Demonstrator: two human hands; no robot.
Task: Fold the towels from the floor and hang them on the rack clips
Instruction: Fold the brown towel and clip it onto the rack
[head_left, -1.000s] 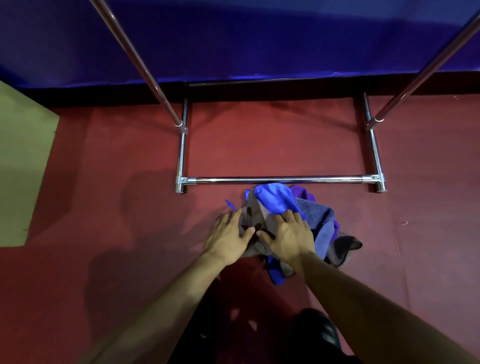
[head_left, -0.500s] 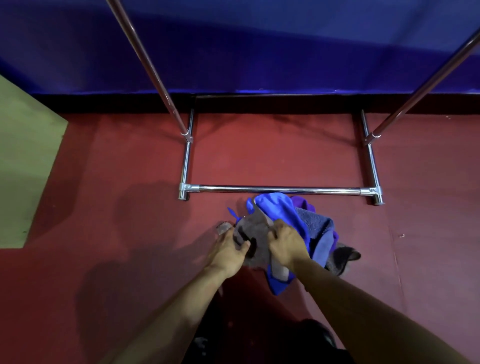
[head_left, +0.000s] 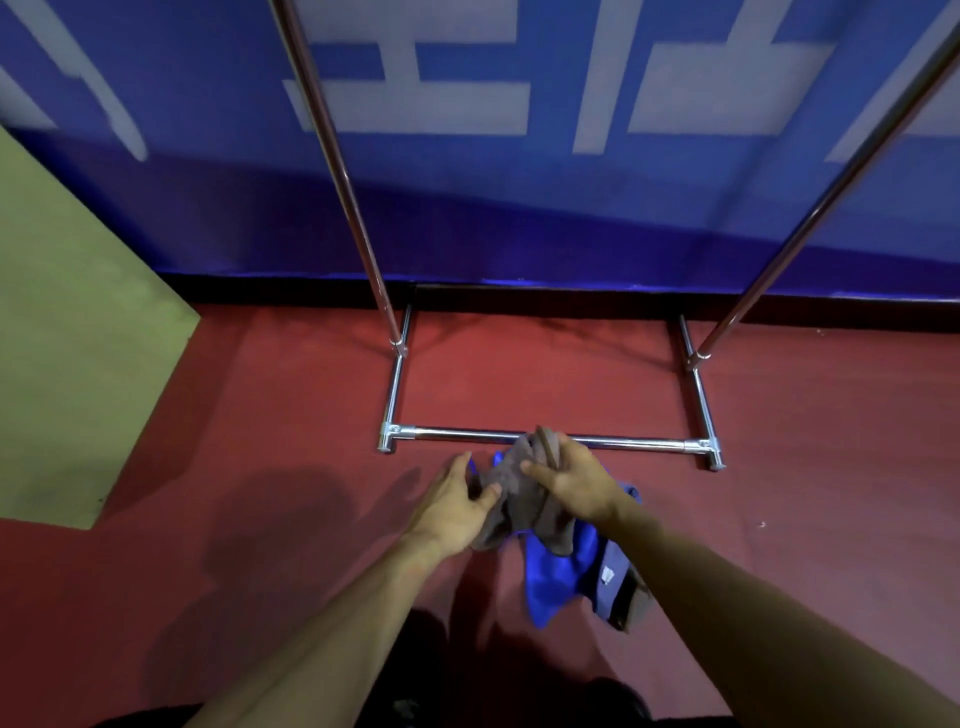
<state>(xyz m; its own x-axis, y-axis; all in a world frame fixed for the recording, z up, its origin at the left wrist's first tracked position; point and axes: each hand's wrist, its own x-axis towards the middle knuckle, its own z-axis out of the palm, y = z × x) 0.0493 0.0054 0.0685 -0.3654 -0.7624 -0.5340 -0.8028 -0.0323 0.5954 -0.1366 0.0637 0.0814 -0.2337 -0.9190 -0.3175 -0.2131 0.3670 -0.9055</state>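
Between the two hands, a brown towel (head_left: 511, 493) is bunching up just in front of the rack's (head_left: 540, 439) lower crossbar. The right hand (head_left: 574, 480) is gripping the towel's upper part, its fingers curled shut around the cloth with a fold sticking up above the knuckles. The left hand (head_left: 457, 501) is lying against the towel's left side, fingers spread and extended, thumb pressing into the fabric; whether it is truly gripping cannot be told. Below the right hand's fingers, a bright blue towel (head_left: 548, 577) and a grey-blue towel (head_left: 608, 571) with a small label are trailing down beside the right forearm, over the red floor (head_left: 260, 415). Beyond the fingertips, the rack's two chrome uprights are rising against a blue banner (head_left: 519, 208).
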